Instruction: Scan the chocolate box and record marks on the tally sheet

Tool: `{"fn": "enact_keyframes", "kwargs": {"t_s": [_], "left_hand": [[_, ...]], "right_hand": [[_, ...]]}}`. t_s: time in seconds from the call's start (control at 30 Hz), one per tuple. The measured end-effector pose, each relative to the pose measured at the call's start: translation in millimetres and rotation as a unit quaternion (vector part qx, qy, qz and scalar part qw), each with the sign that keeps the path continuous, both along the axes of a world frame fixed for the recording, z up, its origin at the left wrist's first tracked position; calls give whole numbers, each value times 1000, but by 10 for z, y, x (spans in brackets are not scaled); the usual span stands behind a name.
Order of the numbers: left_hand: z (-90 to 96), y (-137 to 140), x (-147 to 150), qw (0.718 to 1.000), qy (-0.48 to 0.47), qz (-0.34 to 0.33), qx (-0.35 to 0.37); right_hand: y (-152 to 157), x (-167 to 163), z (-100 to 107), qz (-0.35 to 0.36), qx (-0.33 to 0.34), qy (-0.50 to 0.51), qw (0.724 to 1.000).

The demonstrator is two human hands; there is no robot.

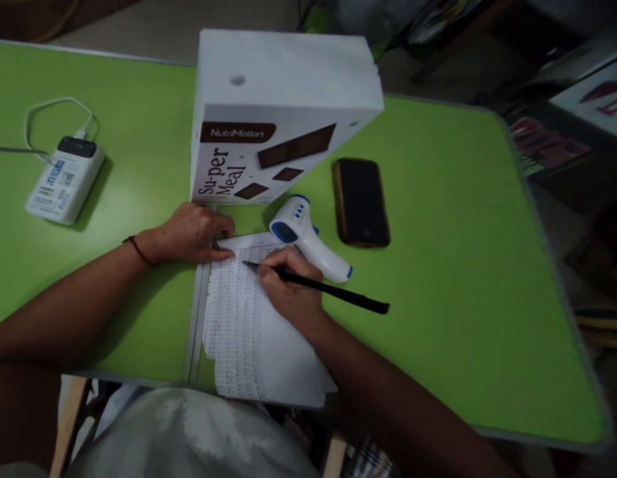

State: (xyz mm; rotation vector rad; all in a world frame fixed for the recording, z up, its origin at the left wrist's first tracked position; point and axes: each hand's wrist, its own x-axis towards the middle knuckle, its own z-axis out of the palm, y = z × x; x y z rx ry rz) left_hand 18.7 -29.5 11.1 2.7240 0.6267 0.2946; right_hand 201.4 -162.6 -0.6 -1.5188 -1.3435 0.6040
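Observation:
My right hand [288, 287] grips a black pen [333, 290], its tip touching the top of a white printed sheet [249, 325] that lies on the green table [462, 265] and hangs over the near edge. My left hand [192, 232], with a red cord at the wrist, presses flat on the sheet's upper left corner. A white and blue infrared thermometer [308, 242] lies just beyond my right hand, nearly touching it.
A white "Su-per Meal" box [273, 113] stands behind the sheet. A dark phone [361, 202] lies to its right. A white power bank [64, 179] with a cable sits far left. Dim clutter lies beyond the table's right edge.

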Motion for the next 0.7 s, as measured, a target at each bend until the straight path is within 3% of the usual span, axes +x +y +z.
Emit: {"fn": "enact_keyframes", "kwargs": {"t_s": [0.43,0.7], "left_hand": [[19,-6,0,1000,7,2,-8],[-28,13,-7,1000,-14,-8,4]], "right_hand": [[-17,3,-19,-21,5,1,1000],[-22,14,1,15,-10,-5,1000]]}}
